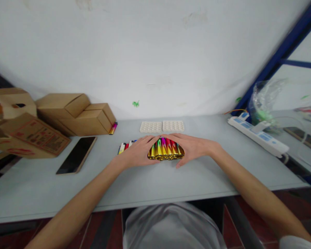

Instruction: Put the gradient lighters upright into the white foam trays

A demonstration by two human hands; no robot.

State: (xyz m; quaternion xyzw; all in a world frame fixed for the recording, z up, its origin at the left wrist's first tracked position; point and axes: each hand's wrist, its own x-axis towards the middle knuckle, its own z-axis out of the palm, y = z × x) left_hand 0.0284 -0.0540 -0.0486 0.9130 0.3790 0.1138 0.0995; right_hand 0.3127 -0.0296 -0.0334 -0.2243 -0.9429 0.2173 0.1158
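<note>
Both forearms extend up from the lower frame; the left hand point(137, 152) and right hand point(194, 147) cup a bundle of lighters point(166, 149) at centre, fingers curved against its sides. Its glossy metallic casings show gold, green, pink and red. It rests on a smooth grey table point(171, 183) below a white wall point(155, 52), with cardboard boxes point(75, 114) at left.

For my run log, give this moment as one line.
left hand: cupping lighter bundle | right hand: cupping bundle | bundle: on table | behind: white trays
</note>
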